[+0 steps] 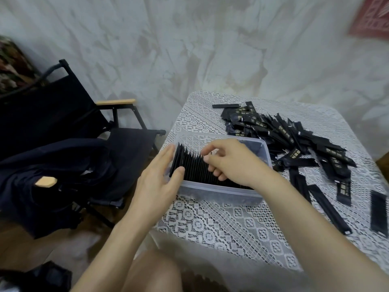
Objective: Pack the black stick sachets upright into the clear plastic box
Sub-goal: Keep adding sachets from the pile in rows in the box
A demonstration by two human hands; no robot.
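Head | left hand (162, 178) flat, bracing boxed sachets (193, 167) | right hand (233, 163) curled, grip unclear | loose pile (284, 131) 2 o'clock, nearer right hand

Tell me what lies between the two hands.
In the head view, a row of upright black sachets stands between left hand and right hand, inside the clear box.

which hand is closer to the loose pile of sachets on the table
Right. The right hand is over the packed sachets in the clear box, just left of the loose pile; the left hand is at the box's left end, farther away.
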